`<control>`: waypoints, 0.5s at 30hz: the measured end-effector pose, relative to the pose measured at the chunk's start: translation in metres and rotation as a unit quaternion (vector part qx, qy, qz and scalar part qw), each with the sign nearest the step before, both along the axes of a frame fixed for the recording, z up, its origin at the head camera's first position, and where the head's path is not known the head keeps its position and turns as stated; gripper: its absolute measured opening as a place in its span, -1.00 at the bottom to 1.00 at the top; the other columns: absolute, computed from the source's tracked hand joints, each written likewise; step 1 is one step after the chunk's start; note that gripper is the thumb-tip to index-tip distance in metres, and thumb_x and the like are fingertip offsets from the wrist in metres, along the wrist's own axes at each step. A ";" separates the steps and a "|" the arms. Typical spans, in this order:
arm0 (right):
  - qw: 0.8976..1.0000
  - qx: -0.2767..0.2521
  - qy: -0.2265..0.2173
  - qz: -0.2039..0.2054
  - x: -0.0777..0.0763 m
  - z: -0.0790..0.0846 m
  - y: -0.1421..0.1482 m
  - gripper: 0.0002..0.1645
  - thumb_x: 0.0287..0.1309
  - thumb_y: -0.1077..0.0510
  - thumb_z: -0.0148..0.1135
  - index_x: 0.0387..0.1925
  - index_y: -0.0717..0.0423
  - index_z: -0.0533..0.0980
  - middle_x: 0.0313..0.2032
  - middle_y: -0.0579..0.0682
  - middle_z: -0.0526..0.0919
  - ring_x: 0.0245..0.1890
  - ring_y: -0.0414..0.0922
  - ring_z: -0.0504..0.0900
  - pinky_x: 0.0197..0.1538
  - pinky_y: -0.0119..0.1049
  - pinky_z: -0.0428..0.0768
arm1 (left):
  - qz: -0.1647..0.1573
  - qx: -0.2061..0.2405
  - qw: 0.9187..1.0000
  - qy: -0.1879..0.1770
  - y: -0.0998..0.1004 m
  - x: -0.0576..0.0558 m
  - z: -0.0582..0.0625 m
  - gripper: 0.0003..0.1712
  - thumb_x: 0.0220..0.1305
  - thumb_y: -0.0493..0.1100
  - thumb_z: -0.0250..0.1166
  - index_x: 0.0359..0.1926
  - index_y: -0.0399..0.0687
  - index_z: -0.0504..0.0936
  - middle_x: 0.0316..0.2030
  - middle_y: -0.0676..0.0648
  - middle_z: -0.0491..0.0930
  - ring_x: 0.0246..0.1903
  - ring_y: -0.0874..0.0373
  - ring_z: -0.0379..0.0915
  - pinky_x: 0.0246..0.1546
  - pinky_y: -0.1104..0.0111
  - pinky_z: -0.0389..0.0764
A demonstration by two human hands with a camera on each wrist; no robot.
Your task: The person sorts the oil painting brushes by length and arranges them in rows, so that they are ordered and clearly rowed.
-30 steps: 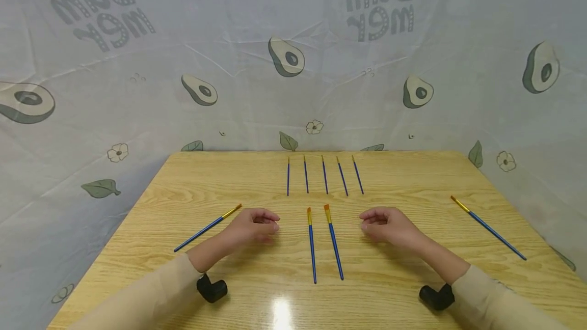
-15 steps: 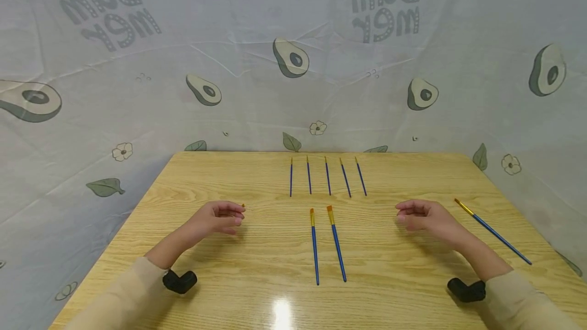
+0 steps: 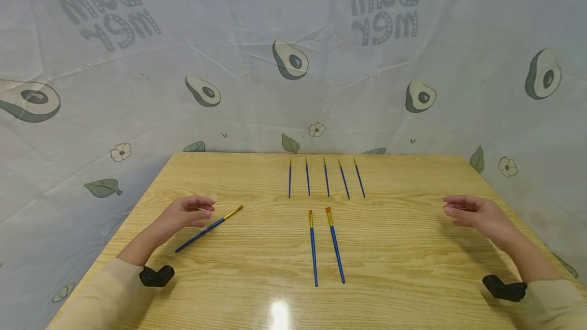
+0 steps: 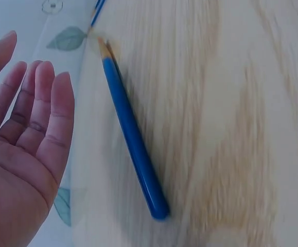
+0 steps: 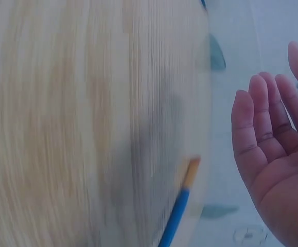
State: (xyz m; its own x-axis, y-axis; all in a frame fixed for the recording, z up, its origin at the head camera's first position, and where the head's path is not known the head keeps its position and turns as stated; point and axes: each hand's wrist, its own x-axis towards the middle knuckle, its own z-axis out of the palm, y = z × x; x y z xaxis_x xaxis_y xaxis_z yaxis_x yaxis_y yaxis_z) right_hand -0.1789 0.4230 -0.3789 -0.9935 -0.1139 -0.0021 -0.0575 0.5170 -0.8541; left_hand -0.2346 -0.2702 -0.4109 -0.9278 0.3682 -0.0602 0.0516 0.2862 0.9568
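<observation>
My left hand (image 3: pixel 183 216) hovers over the left side of the table, fingers relaxed and holding nothing. Just beside it lies a blue paintbrush (image 3: pixel 208 229) set at a slant, its bristles pointing away to the right; the left wrist view shows this brush (image 4: pixel 133 136) lying apart from the fingers. Over the table's right side is my empty right hand (image 3: pixel 481 218), fingers loosely bent. A second slanted paintbrush (image 5: pixel 177 213) shows below that hand in the right wrist view; in the head view my hand and forearm hide it.
Two wider paintbrushes (image 3: pixel 314 248) lie side by side at the middle of the wooden table (image 3: pixel 394 248). Farther back, several thin paintbrushes (image 3: pixel 327 177) form a row. A printed cloth (image 3: pixel 247 65) hangs behind the table and along its sides.
Both hands have moved apart, the left one leftward past its slanted paintbrush and the right one rightward over the other. The paintbrushes stay where they were.
</observation>
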 end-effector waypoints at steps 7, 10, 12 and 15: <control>0.999 0.032 0.021 -0.031 0.005 -0.003 0.033 -0.71 0.36 0.09 0.18 0.07 -0.21 0.48 -0.17 -0.47 0.55 -0.21 -0.39 0.60 -0.20 -0.36 0.65 | 0.018 -0.039 0.999 0.009 -0.010 0.000 -0.004 -0.37 0.31 -0.11 0.32 0.24 -0.44 0.39 0.10 -0.39 0.45 -0.05 0.10 0.55 -0.13 0.20 0.65; 0.999 0.026 0.020 -0.041 0.005 -0.006 0.045 -0.72 0.35 0.11 0.19 0.00 -0.35 0.49 -0.18 -0.49 0.54 -0.23 -0.43 0.58 -0.23 -0.42 0.63 | 0.024 -0.045 0.999 0.013 -0.012 0.000 -0.006 -0.41 0.33 -0.14 0.30 0.24 -0.44 0.40 0.10 -0.40 0.45 -0.06 0.10 0.55 -0.14 0.19 0.65; 0.999 0.021 0.016 -0.047 0.004 -0.008 0.053 -0.73 0.35 0.10 0.20 -0.03 -0.37 0.48 -0.18 -0.52 0.53 -0.23 -0.47 0.56 -0.23 -0.45 0.62 | 0.023 -0.046 0.999 0.015 -0.012 0.000 -0.007 -0.42 0.33 -0.16 0.29 0.24 -0.45 0.40 0.10 -0.40 0.45 -0.06 0.06 0.56 -0.14 0.19 0.65; 0.997 0.044 -0.003 -0.058 0.003 -0.012 0.064 -0.74 0.35 0.03 0.19 0.04 -0.28 0.47 -0.18 -0.57 0.50 -0.24 -0.54 0.51 -0.24 -0.45 0.61 | 0.023 -0.048 0.998 0.017 -0.011 -0.001 -0.008 -0.43 0.33 -0.17 0.29 0.23 -0.44 0.41 0.09 -0.40 0.47 -0.05 -0.01 0.56 -0.15 0.20 0.65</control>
